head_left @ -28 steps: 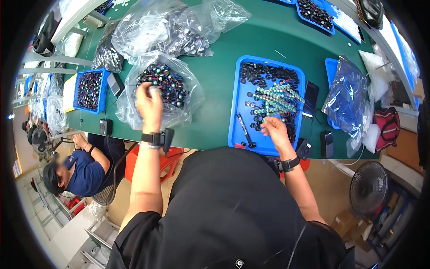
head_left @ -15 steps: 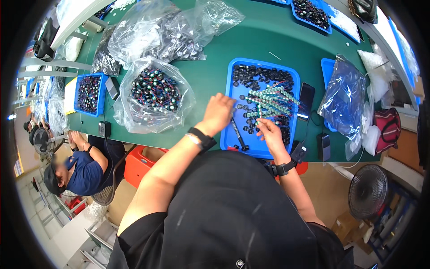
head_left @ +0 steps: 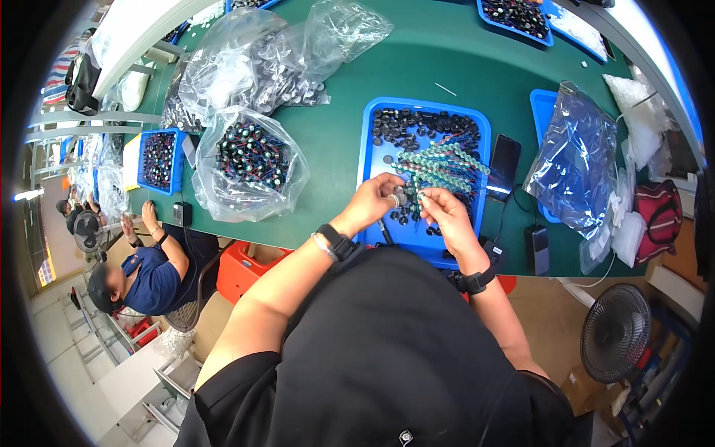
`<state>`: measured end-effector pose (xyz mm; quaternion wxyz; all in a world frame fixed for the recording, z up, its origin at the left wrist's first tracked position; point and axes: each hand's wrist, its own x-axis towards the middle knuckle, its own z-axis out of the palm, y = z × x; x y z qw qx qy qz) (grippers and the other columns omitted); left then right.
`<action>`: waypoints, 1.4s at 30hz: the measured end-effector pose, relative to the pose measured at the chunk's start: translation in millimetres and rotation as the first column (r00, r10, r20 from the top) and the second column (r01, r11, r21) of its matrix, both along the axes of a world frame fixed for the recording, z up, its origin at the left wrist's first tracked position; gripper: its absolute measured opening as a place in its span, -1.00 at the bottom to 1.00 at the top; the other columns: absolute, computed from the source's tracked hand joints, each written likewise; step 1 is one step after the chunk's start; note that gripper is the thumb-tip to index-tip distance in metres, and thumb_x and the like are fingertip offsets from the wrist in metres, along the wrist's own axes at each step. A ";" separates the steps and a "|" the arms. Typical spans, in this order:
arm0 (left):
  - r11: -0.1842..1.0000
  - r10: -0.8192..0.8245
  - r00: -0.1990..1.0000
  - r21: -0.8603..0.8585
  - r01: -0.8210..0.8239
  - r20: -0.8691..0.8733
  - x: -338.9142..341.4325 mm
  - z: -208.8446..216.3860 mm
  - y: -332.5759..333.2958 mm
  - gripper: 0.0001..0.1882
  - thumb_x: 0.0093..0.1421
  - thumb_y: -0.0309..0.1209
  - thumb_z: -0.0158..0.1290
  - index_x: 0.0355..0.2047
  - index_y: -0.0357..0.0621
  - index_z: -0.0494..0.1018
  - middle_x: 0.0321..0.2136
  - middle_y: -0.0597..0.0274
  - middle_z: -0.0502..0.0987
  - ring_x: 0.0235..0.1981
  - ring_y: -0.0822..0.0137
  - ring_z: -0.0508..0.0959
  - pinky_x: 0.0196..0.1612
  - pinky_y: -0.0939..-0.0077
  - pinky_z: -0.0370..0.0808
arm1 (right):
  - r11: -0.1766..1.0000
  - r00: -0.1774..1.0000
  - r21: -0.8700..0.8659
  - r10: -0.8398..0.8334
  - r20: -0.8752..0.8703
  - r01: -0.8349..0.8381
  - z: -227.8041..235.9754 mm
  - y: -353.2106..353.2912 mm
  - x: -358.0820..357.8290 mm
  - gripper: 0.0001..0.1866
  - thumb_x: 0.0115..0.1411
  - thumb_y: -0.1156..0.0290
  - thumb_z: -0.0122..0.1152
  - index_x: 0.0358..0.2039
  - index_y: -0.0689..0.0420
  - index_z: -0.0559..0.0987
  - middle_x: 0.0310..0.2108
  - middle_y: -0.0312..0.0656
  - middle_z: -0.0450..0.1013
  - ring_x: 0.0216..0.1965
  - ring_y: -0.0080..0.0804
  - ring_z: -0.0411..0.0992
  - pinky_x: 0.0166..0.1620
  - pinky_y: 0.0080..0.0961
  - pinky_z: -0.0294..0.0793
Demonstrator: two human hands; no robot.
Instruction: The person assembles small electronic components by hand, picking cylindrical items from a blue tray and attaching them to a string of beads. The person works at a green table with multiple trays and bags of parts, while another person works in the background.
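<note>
Over the blue tray [head_left: 363, 160] both my hands meet at chest height. My left hand [head_left: 372, 203] is closed, pinching a small round dark cap [head_left: 400, 197] between thumb and fingers. Close beside it, my right hand [head_left: 449, 214] pinches a tiny part whose details are too small to make out. Rows of small round green circuit boards [head_left: 439, 165] with red and blue wires lie in the tray just beyond my fingers. Loose black round caps [head_left: 406, 123] are spread around them. A black pen-like tool [head_left: 385, 232] lies partly hidden by my left wrist.
Left of the tray, a clear bag [head_left: 249, 160] holds wired round parts, with more plastic bags [head_left: 261, 71] behind. A phone [head_left: 505, 158] and a plastic-covered blue tray [head_left: 570, 153] are on the right. A co-worker [head_left: 160, 272] sits at far left; a fan [head_left: 615, 333] stands at right.
My left hand has moved right and nearer to my right hand, and a round cap now shows in its fingers. My right hand has shifted slightly left and up.
</note>
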<state>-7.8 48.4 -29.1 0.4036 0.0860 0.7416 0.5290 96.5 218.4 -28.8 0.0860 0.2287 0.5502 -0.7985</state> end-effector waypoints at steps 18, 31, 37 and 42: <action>0.951 0.094 0.969 0.268 -0.156 0.230 -11.0 36.6 -27.2 -0.61 0.06 -0.61 0.12 -0.06 -0.33 0.38 -0.28 0.22 0.51 -0.24 0.49 0.49 -0.14 0.60 0.45 | 0.985 0.998 0.162 -0.061 -0.032 0.065 27.2 -49.4 -30.2 -0.93 0.21 0.49 0.10 -0.32 0.22 0.49 -0.48 -0.31 0.45 -0.48 -0.67 0.40 -0.46 -0.73 0.35; 0.995 0.075 0.994 0.058 -0.079 0.077 -7.7 11.1 -46.0 -0.79 0.14 -0.51 0.08 -0.22 -0.36 0.44 -0.34 0.13 0.54 -0.34 0.36 0.54 -0.27 0.50 0.49 | 0.947 0.988 0.294 0.101 0.118 -0.132 20.1 -73.8 -32.7 -0.92 0.16 0.62 0.05 -0.33 0.35 0.47 -0.46 -0.17 0.51 -0.46 -0.51 0.50 -0.38 -0.57 0.53; 0.999 -0.044 0.696 -0.053 0.009 -0.717 -6.6 44.7 -38.6 -0.86 0.09 -0.51 0.07 -0.31 -0.24 0.44 -0.41 -0.04 0.48 -0.38 -0.03 0.53 -0.33 0.26 0.48 | 0.974 0.998 0.227 -0.023 0.061 0.008 17.5 -75.2 -46.4 -0.92 0.11 0.68 0.03 -0.38 0.37 0.49 -0.47 -0.15 0.51 -0.47 -0.48 0.51 -0.37 -0.59 0.54; 0.928 0.341 0.718 0.094 -0.361 -0.606 -26.1 22.7 -50.9 -0.88 0.11 -0.47 0.09 -0.36 -0.24 0.44 -0.48 0.12 0.51 -0.47 0.23 0.54 -0.40 0.39 0.47 | 0.984 0.995 0.160 0.061 0.077 -0.073 40.7 -88.5 -49.7 -0.92 0.12 0.61 0.10 -0.38 0.37 0.49 -0.50 -0.15 0.49 -0.49 -0.47 0.52 -0.39 -0.58 0.54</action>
